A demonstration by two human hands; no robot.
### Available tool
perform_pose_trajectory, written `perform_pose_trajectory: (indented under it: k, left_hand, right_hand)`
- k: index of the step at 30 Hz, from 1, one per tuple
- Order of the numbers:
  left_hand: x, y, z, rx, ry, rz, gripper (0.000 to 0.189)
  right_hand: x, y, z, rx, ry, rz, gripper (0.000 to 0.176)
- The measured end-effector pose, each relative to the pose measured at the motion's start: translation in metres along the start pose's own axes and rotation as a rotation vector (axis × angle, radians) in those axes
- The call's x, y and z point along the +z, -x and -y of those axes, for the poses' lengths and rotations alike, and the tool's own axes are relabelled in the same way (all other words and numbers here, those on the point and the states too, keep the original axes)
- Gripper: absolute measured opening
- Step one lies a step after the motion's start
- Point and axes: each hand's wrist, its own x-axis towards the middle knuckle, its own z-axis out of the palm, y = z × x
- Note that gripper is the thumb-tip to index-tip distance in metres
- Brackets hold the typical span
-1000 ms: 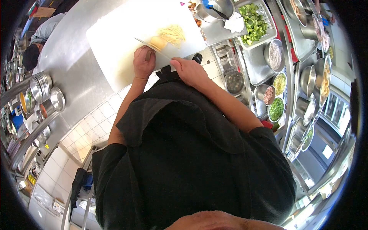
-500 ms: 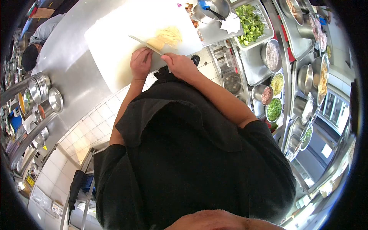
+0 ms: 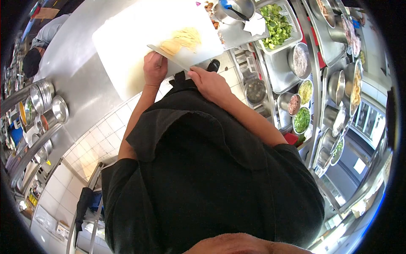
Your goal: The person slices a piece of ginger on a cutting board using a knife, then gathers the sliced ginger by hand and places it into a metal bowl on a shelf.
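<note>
A kitchen knife [image 3: 179,62] is in my right hand [image 3: 209,83], which wraps round its handle. Its blade slants up and left over the near part of a white cutting board [image 3: 120,55]. My left hand [image 3: 155,67] rests at the near side of the blade, fingers curled in close to the metal; I cannot tell what lies under them. Just beyond the blade is a pale yellow piece of food [image 3: 170,47], its kind unclear. Thin yellow strips [image 3: 188,37] lie heaped against it, farther from me.
Right of the board stand a metal pot [image 3: 239,12] with a blue-and-black utensil and a white basket of chopped greens [image 3: 277,27]. Racks of filled metal bowls [image 3: 300,61] line the right side. Stacked bowls [image 3: 42,95] stand at left; another person [image 3: 38,53] is at upper left.
My right hand has moved right and slightly toward me, drawing the knife back with it. The left hand stays nearly in place beside the blade.
</note>
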Motion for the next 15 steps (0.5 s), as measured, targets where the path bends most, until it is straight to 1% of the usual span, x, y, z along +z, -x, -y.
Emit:
perform_pose_trajectory:
  k: [5, 7, 15]
  left_hand:
    - [-0.003, -0.001, -0.005, -0.043, 0.022, 0.012, 0.029]
    - [-0.001, 0.000, -0.003, -0.021, 0.020, -0.018, 0.028]
    - [-0.001, 0.001, 0.000, -0.047, 0.054, -0.010, 0.024]
  right_hand:
    - [-0.001, 0.002, 0.000, 0.033, 0.058, 0.012, 0.050]
    - [-0.001, 0.000, 0.000, 0.039, 0.071, 0.019, 0.050]
    - [0.005, -0.010, -0.005, 0.023, 0.039, 0.021, 0.049]
